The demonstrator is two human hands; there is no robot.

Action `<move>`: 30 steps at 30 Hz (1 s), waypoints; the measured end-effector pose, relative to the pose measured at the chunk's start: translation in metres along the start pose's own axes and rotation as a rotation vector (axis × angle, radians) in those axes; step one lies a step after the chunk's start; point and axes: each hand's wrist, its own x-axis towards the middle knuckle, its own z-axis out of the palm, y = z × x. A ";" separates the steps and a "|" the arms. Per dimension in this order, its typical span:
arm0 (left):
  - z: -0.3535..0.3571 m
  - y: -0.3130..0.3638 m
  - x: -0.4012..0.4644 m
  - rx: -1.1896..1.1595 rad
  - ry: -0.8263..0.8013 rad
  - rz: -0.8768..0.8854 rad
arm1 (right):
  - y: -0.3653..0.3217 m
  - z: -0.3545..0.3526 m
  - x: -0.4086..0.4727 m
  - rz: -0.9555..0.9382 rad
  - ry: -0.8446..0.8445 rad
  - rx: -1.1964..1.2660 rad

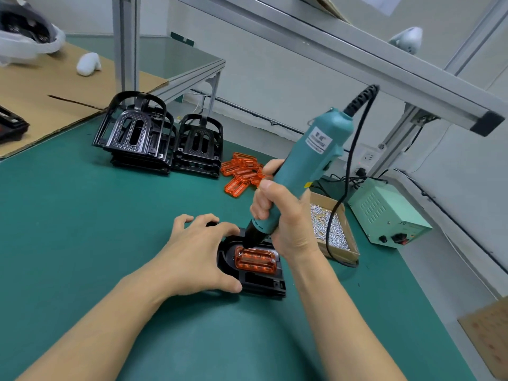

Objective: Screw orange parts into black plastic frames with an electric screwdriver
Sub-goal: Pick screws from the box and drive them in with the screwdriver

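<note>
Two bare hands working close together, forearms entering from 7 and 5 o'clock.
The left hand [198, 251] arches with fingers spread and thumb hooked, gripping the black frame [262, 283]. At its 3 o'clock, the right hand [286, 215] wraps its fingers round the electric screwdriver [316, 152].

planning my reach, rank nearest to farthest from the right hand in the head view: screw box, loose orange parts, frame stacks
1. Screw box, just right of the right hand gripping the screwdriver.
2. Loose orange parts, behind it, toward the left.
3. Frame stacks, far back left.
</note>
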 end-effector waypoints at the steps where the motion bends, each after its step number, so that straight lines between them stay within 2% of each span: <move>1: 0.000 0.000 -0.001 -0.004 0.005 -0.011 | 0.001 0.002 0.000 -0.006 -0.021 -0.015; 5: -0.001 0.001 -0.001 -0.011 0.009 -0.009 | 0.001 0.005 -0.001 -0.018 -0.066 -0.077; 12: -0.001 0.000 -0.001 -0.026 0.008 -0.016 | 0.003 0.000 -0.001 -0.021 0.040 -0.035; 20: -0.002 0.001 -0.002 -0.012 0.028 -0.001 | 0.000 -0.002 -0.003 -0.031 -0.042 -0.031; 25: 0.000 -0.001 -0.002 -0.018 0.017 -0.014 | -0.006 -0.006 -0.006 -0.088 0.123 0.076; 30: -0.001 0.000 -0.003 -0.036 -0.008 -0.025 | -0.042 -0.033 -0.005 -0.150 0.346 0.121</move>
